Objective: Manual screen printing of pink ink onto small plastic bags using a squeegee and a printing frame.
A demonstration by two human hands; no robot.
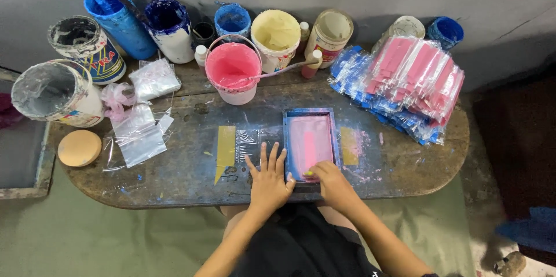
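Two hands work at the small printing frame (pixel 310 144), which lies on the table (pixel 405 167) just in front of the pink bucket (pixel 233 71).
Left hand (pixel 269 181) lies flat and open beside the frame, holding nothing; right hand (pixel 331 179) is closed on a small yellow-tipped tool at its near edge. I judge I must hold the frame steady. Its long axis points away from me.

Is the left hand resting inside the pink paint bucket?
No: the left hand lies flat on the table beside the small framed screen, while the pink paint bucket stands farther back.

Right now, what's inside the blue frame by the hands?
Inside the blue frame: a pink-coated panel with a brighter pink streak down its middle. The right hand covers the near edge; anything beneath the panel is hidden.
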